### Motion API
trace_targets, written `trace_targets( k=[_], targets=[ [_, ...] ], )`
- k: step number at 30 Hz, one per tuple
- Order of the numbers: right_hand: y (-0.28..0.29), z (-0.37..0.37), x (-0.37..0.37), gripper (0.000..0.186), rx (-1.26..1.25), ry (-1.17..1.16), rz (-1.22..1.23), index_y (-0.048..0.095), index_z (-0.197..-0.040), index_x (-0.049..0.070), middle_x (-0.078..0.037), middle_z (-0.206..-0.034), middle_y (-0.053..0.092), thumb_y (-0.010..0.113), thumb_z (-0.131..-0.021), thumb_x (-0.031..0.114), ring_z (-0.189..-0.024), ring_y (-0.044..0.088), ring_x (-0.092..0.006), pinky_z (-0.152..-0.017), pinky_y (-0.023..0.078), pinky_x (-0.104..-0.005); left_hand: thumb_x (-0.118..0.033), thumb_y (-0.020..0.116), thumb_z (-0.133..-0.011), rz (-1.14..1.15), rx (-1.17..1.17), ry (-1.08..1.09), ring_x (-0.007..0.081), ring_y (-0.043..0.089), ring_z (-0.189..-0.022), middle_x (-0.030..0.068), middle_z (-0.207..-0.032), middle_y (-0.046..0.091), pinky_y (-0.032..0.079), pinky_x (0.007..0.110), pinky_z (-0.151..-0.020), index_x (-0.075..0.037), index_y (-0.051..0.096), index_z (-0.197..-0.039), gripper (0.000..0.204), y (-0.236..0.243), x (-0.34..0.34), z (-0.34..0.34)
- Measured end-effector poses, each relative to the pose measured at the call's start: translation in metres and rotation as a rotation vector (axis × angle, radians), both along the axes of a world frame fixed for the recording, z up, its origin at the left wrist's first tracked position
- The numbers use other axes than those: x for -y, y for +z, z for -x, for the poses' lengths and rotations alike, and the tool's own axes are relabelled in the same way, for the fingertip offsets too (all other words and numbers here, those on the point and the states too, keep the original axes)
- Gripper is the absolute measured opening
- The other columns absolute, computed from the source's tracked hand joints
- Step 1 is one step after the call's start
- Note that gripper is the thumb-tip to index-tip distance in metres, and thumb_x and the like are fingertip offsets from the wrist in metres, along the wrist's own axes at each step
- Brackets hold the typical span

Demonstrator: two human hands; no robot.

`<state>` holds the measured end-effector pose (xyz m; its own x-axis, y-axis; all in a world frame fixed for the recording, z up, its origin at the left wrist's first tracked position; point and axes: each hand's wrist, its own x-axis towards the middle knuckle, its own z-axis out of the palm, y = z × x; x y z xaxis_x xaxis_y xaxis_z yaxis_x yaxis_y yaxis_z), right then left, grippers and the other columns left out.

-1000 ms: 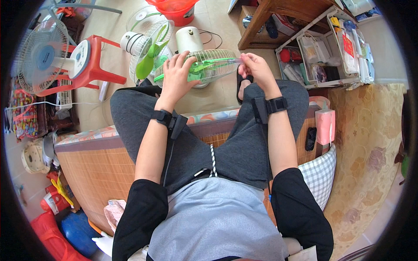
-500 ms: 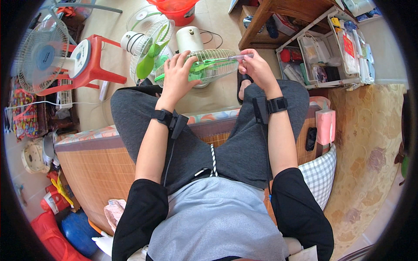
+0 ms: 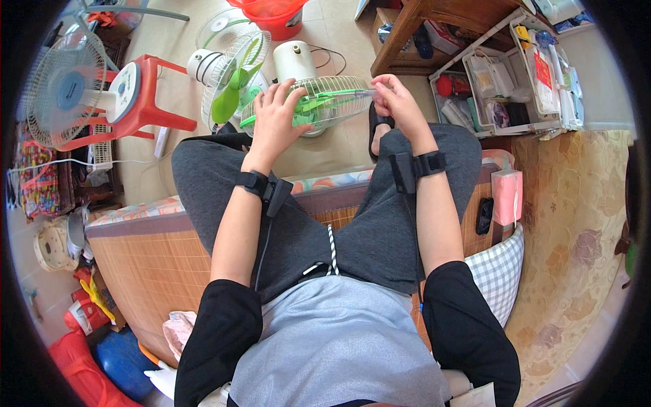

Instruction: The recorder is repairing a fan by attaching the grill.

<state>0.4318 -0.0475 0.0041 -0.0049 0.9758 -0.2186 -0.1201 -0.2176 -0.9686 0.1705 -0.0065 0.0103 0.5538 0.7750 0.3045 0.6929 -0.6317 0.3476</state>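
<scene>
My left hand (image 3: 277, 119) grips a white wire fan guard (image 3: 339, 88) with green parts (image 3: 308, 102), fingers spread over its rim. My right hand (image 3: 397, 105) pinches the translucent handle (image 3: 369, 93) of a slender tool at the guard's right side; whatever its tip meets is too small to tell. Just left stands another fan head (image 3: 228, 104) with green blades and a wire cage. Behind the guard is a white cylindrical fan part (image 3: 293, 61) with a black cord near it.
A white fan (image 3: 51, 91) rests on a red stool (image 3: 159, 117) at left. A red bucket (image 3: 274, 20) stands behind. Wooden furniture (image 3: 400, 47) and a white rack with baskets (image 3: 488, 95) are at right. I sit on a bamboo mat (image 3: 146, 258) beside a checked pillow (image 3: 502, 271).
My right hand and the tool shift very slightly, the fingers turning a little at the handle. My left hand stays in the same place on the guard.
</scene>
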Motion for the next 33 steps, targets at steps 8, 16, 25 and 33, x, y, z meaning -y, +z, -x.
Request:
trace_targets(
  k=[8,16,25,33],
  targets=[
    [-0.001,-0.004,0.0,0.02,-0.226,0.031,0.023,0.045,-0.097,0.002,0.0,-0.066,0.043,0.047,-0.095,0.022,-0.053,0.039,-0.0083,-0.049,0.033,-0.0208,-0.022,0.081,-0.053,0.007,0.008,-0.001,0.0288,0.041,-0.118,0.008,-0.127,0.046,0.031,0.046,-0.096,-0.015,0.052,-0.114,0.068,0.0,0.0,0.001],
    [0.001,-0.007,0.002,0.033,-0.042,0.017,0.199,0.045,-0.084,0.005,0.0,-0.058,0.045,0.05,-0.092,0.037,-0.044,0.04,-0.0075,-0.042,0.033,-0.0217,-0.022,0.081,-0.053,0.021,0.005,0.001,0.029,0.04,-0.118,0.0081,-0.127,0.045,0.031,0.046,-0.096,-0.015,0.052,-0.114,0.068,0.0,-0.001,0.002],
    [0.005,0.005,0.001,0.028,-0.219,-0.076,0.082,0.045,-0.098,0.004,-0.002,-0.07,0.052,0.048,-0.094,0.031,-0.056,0.046,-0.0079,-0.053,0.037,-0.0207,-0.023,0.081,-0.053,0.019,0.011,0.002,0.0293,0.04,-0.118,0.0081,-0.127,0.045,0.03,0.047,-0.096,-0.014,0.052,-0.114,0.068,-0.001,0.0,0.001],
    [-0.002,-0.007,0.001,0.017,-0.138,0.061,0.035,0.046,-0.097,0.004,0.0,-0.065,0.05,0.046,-0.095,0.021,-0.057,0.044,-0.0079,-0.053,0.034,-0.0201,-0.022,0.081,-0.053,0.02,0.008,0.004,0.0286,0.041,-0.118,0.0079,-0.126,0.046,0.031,0.047,-0.097,-0.014,0.052,-0.113,0.067,0.0,0.0,0.002]
  ],
)
